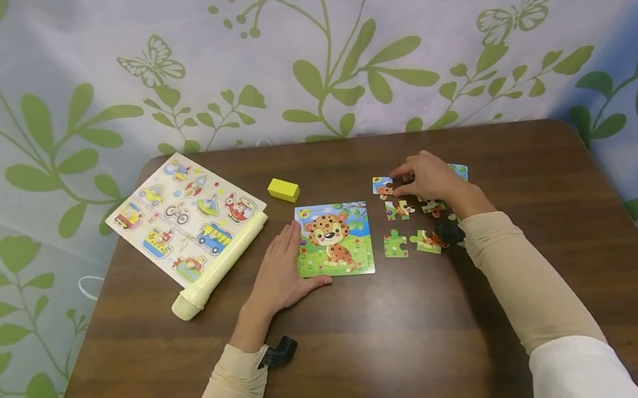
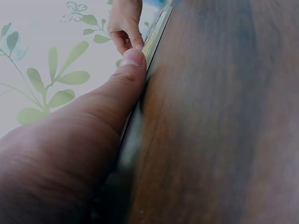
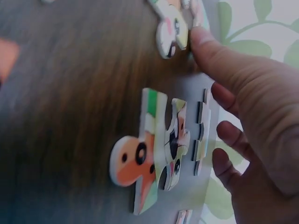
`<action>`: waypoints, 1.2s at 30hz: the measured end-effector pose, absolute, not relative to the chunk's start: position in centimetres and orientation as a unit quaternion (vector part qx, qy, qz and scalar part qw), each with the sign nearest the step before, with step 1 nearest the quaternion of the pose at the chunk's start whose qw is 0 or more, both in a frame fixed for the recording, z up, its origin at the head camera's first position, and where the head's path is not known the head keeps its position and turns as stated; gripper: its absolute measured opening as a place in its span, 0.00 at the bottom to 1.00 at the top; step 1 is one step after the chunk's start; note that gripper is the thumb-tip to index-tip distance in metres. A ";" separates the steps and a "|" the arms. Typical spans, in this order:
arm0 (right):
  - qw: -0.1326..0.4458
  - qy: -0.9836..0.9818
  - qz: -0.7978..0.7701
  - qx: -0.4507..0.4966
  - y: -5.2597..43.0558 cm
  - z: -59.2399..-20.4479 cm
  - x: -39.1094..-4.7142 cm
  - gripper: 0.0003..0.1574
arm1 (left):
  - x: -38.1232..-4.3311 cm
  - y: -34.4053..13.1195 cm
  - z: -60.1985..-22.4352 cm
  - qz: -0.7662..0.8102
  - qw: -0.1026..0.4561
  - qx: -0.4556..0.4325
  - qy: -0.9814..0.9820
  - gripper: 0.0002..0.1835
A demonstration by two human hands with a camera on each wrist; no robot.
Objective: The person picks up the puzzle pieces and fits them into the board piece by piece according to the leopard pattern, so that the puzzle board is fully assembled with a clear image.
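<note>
Leopard board (image 1: 333, 241) lies flat on the worktop (image 1: 363, 348), the left hand (image 1: 282, 270) beside it, fingers outstretched along its left edge and thumb at its lower edge. The right hand (image 1: 428, 181) has thumb and forefinger at the right side of the upper-left puzzle piece (image 1: 380, 185); whether they pinch it, I cannot tell. Such thin stock could slip from an edge hold, and a sideways nudge might knock the face piece (image 1: 399, 209) below askew. The low-slung wrist camera (image 1: 449, 233) could drag the bottom-right piece (image 1: 426, 242). Should the left hand push, the board could skid.
</note>
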State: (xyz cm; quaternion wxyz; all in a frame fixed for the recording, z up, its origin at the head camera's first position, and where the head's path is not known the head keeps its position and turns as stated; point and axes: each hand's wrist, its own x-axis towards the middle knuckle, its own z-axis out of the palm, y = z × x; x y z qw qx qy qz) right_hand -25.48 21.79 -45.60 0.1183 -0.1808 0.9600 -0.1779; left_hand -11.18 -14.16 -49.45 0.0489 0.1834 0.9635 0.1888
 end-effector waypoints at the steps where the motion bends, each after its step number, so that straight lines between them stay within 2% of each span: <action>1: 0.111 0.961 -0.171 -0.188 21.7 -45.6 -25.4 0.28 | -11.2 -14.2 -49.4 0.188 0.049 0.183 0.964 0.68; 4: 0.094 0.962 -0.160 -0.201 21.6 -45.4 -25.2 0.29 | -11.2 -14.2 -49.3 0.189 0.055 0.183 0.963 0.67; 10: 0.117 0.955 -0.202 -0.184 21.1 -45.4 -25.1 0.44 | -11.2 -14.2 -49.2 0.192 0.060 0.180 0.963 0.67; 13: 0.124 0.954 -0.214 -0.169 20.6 -45.4 -25.2 0.47 | -11.2 -14.3 -49.2 0.191 0.060 0.175 0.964 0.68; 18: 0.124 0.961 -0.189 -0.159 20.0 -45.4 -25.2 0.43 | -11.2 -14.4 -49.3 0.195 0.063 0.177 0.963 0.67; 25: 0.102 0.962 -0.129 -0.217 19.4 -45.1 -25.2 0.36 | -11.4 -14.4 -49.0 0.196 0.055 0.179 0.962 0.67; 32: 0.088 0.956 -0.176 -0.219 19.6 -46.0 -24.7 0.35 | -11.2 -14.0 -49.3 0.206 0.059 0.181 0.960 0.67; 36: 0.072 0.941 -0.201 -0.262 17.1 -45.6 -23.6 0.33 | -11.3 -13.9 -49.3 0.207 0.058 0.171 0.961 0.66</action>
